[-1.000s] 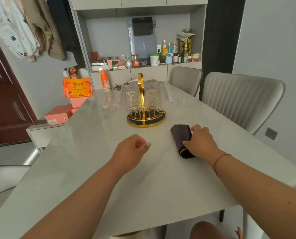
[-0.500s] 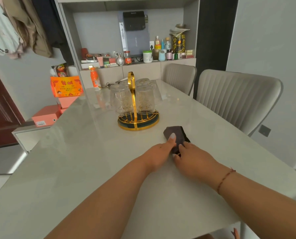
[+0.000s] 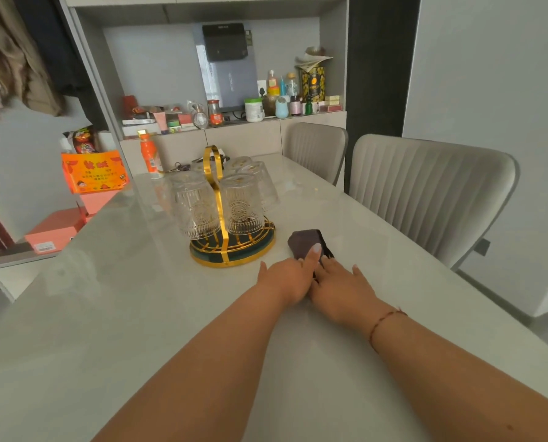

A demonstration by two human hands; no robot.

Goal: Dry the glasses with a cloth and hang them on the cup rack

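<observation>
A gold wire cup rack [image 3: 231, 250] with a tall loop handle stands mid-table. Several patterned clear glasses [image 3: 242, 204] hang upside down on it. Just right of the rack lies a folded dark cloth [image 3: 306, 242]. My left hand [image 3: 287, 277] rests flat with its fingers laid over the cloth's near edge. My right hand [image 3: 343, 287] lies beside it, fingertips touching the cloth's near right corner. Both hands press on the cloth, and its near part is hidden under them. The cloth stays on the table.
The pale stone table [image 3: 138, 314] runs away from me. Two grey padded chairs [image 3: 426, 193] stand along its right side. An orange bottle [image 3: 148, 154] stands at the far end, orange boxes [image 3: 94, 170] sit to the left, and a cluttered shelf [image 3: 234, 113] lies behind.
My left hand has moved right from the table's middle and landed on the cloth beside my right hand. The view has shifted closer to the rack.
</observation>
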